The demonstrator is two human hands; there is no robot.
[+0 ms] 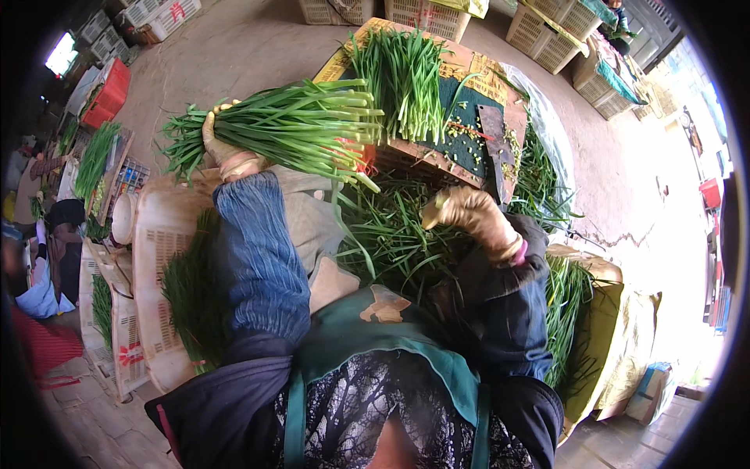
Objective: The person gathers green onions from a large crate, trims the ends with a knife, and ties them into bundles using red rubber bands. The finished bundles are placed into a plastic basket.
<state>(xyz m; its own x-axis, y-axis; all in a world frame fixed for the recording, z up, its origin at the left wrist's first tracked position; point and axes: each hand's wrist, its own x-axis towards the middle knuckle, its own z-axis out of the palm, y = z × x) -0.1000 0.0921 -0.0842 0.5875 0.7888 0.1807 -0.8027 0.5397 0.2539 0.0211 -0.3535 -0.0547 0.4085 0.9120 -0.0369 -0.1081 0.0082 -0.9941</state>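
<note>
Bundle of green stalks (289,125) grasped in your left hand (223,148), your right hand (473,215) curled, contents unclear, cleaver (493,137) at the board's (512,116) near-right corner.

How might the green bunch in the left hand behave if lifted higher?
The green bunch would probably be fairly stiff along its pale stems, which look nearly straight. Its thin leaf tips splay beyond the left hand, so that end may flop. Strands might slip loose, since no tie is visible.

white glare on the floor (617,172) at right; dark, warped edges
</note>
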